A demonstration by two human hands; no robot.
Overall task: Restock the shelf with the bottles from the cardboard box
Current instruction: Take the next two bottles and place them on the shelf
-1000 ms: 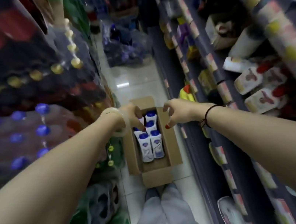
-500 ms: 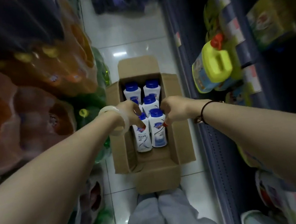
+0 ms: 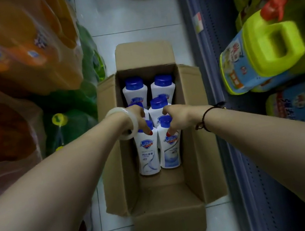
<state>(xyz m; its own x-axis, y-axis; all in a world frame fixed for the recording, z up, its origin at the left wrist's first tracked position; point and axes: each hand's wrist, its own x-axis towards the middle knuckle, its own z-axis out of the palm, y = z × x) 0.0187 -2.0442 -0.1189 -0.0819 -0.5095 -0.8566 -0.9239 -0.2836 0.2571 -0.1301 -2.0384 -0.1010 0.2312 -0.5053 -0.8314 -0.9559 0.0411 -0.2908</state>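
Left: shrink-wrapped packs of orange drinks [image 3: 19,62], stacked; green bottle packs [image 3: 72,116] below them, beside the box.

Centre: cardboard box [image 3: 195,128] on the floor [image 3: 131,14], flaps open. Inside, six white bottles with blue caps, upright, in two columns at the far end; near end of box bare.

Left hand [image 3: 136,118], pale bangle [image 3: 127,123] on wrist: fingers curled over the cap of the near left bottle [image 3: 147,152], grasping it.

Right hand [image 3: 180,118], dark cord [image 3: 205,119] on wrist: fingers closed on the cap of the near right bottle [image 3: 170,150].

Right: blue shelf [image 3: 230,143] edge running along the aisle; yellow-green jug [image 3: 258,54] with red cap on it.
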